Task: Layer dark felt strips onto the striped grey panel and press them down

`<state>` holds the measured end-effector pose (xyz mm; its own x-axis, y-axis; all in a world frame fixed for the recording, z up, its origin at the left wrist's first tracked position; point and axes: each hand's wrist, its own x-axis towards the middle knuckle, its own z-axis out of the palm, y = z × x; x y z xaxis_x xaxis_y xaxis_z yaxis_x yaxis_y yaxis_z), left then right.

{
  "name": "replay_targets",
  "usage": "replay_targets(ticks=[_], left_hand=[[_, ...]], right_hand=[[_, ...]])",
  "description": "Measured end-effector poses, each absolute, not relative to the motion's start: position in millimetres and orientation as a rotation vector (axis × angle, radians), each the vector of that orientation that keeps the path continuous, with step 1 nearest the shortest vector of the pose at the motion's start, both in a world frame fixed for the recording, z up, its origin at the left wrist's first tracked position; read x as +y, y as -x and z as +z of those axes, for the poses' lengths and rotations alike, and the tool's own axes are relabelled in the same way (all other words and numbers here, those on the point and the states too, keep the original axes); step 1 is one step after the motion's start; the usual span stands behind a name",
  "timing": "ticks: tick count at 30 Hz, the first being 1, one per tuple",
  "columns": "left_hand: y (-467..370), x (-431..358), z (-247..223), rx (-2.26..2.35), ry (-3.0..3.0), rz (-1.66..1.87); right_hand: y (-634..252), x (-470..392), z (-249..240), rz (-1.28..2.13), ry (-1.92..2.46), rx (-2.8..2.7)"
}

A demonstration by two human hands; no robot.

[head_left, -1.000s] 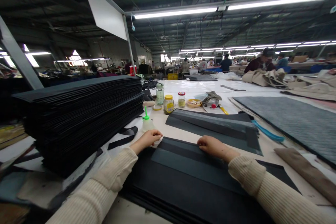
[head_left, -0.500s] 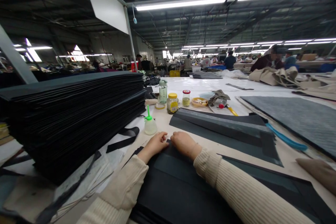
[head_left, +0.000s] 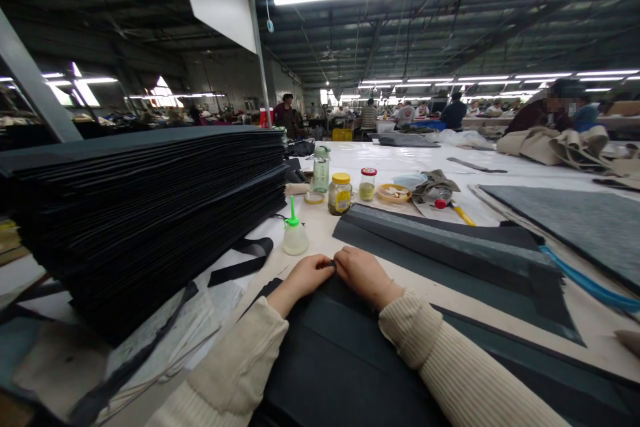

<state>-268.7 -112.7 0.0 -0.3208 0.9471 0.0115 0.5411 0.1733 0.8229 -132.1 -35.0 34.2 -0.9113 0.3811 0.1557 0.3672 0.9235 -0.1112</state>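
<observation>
A dark panel of fabric or leather-like sheet (head_left: 345, 347) lies in front of me, on top of other dark pieces. My left hand (head_left: 309, 277) pinches its far edge between thumb and fingers. Close beside it, almost touching, my right hand (head_left: 364, 275) is closed on the same edge, its fingertips mostly hidden from me. A little of the dark edge sticks up between the two hands. Just beyond my left hand stands a squeeze bottle (head_left: 295, 239) with a green nozzle.
A tall stack of dark panels (head_left: 165, 200) rises at left, a black strap (head_left: 243, 267) beside it. Ahead stand a yellow-lidded jar (head_left: 340, 195), a red-lidded jar (head_left: 367, 185) and a green bottle (head_left: 321, 170). More dark pieces (head_left: 450, 260) lie at right. Co-workers are farther back.
My hands have come closer together at the panel's far edge, and the edge is now lifted between them. The view has turned slightly left.
</observation>
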Motion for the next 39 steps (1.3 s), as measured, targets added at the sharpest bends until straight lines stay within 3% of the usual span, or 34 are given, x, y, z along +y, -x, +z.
replay_targets(ticks=[8,15,22,26,32,39], left_hand=[[260,-117,7,1.827,-1.229,1.107],[259,-118,10,1.804,-1.105,1.139],[257,-118,11,1.786,-1.033,1.144],[257,-117,11,1.775,-1.011,1.132],[257,-118,12,1.749,-0.998,1.129],[257,-120,14,1.736,-1.039,1.160]], right_hand=[[131,-25,30,0.419,0.765,-2.705],[123,-5,26,0.788,0.620,-2.680],[117,-12,38,0.468,0.534,-2.879],[118,-7,36,0.515,0.556,-2.882],[115,13,19,1.261,0.594,-2.574],[112,15,17,1.333,0.547,-2.774]])
